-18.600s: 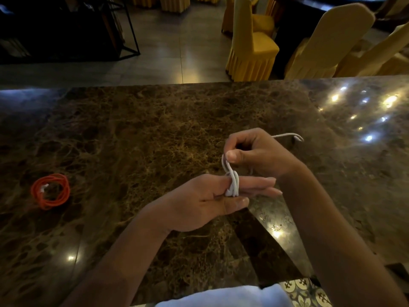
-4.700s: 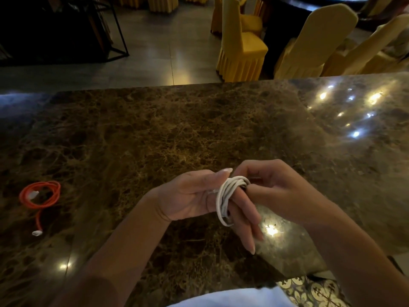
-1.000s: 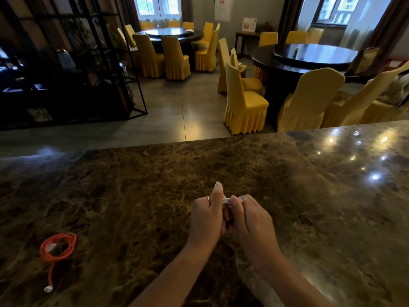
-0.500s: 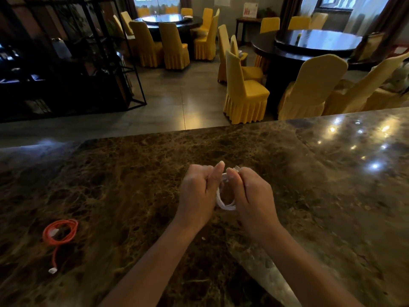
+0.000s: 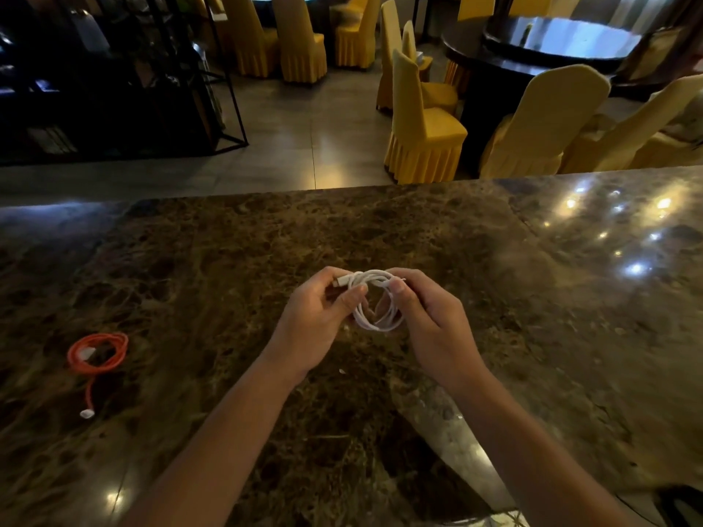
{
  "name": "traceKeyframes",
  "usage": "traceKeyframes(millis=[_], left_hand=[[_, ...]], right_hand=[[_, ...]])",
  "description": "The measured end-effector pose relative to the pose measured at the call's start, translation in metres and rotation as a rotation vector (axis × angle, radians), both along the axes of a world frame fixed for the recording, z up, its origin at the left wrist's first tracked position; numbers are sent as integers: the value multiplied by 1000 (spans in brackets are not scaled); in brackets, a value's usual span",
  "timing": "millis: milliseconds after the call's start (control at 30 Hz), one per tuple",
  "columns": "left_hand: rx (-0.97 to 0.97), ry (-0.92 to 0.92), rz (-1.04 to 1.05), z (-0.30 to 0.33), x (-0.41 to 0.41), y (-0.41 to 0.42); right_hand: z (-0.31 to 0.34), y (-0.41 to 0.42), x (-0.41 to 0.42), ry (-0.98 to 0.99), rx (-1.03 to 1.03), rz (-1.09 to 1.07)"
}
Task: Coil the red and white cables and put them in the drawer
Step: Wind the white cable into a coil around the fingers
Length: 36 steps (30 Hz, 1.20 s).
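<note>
1. Left hand [image 5: 317, 325]: thumb and curled fingers pinch the upper left of the white cable coil [image 5: 374, 300], just beside a plug [image 5: 339, 281] that sticks out leftward.
2. Right hand [image 5: 426, 317]: thumb presses the coil's upper right against the curled fingers; a short cable tip pokes out past the thumb. Neither hand is slack; both grip the same coil.
3. Coil position: held between the two hands, above the marble countertop [image 5: 228, 260], not touching it. The loops hang down and look fairly even.
4. Handling judgement: thin, light and soft, but springy. The loops will likely fan open if the pinch loosens. Best hold is across all strands at the crossing near the plug, not on a single strand.
5. Red cable [image 5: 98, 351]: lies on the countertop well to the left, loosely coiled, with one tail trailing toward the near edge and ending in a white connector [image 5: 86, 413]. Likely needs tidying.
6. Drawer: not in view.
7. Beyond the counter: yellow-covered chairs [image 5: 422, 119] and a dark round table [image 5: 551, 43].
</note>
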<state>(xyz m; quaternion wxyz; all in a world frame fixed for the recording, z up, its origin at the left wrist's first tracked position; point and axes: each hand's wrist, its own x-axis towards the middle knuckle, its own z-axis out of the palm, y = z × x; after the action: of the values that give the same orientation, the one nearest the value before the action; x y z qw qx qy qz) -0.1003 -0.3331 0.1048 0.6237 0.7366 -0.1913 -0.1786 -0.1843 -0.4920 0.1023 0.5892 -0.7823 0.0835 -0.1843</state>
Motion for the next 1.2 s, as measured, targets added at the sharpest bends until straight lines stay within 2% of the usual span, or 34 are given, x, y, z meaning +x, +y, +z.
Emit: traceKeyframes(millis=[100,167,233,333,600,933,1100,1200], left_hand=[[-28,-33,199,-7,-10,-4],[-111,47,321,-10,-19,-8],[-189,129,385,-12,-26,-13],[-205,118,436,-17,-38,-16],[104,-137,495,-32,-62,9],[119,-104,797,-42,-83,88],[253,-83,851,-42,-66,145],[291,-80,894,-44,-54,174]], right_hand=[[-3,-1,-4,3,10,45],[-6,-4,-5,30,31,73],[-9,-9,-4,65,46,115],[-9,-19,1,127,56,211],[-18,-23,14,277,97,487],[-18,60,44,296,20,707],[-23,125,66,296,28,664],[-30,158,81,273,-43,653]])
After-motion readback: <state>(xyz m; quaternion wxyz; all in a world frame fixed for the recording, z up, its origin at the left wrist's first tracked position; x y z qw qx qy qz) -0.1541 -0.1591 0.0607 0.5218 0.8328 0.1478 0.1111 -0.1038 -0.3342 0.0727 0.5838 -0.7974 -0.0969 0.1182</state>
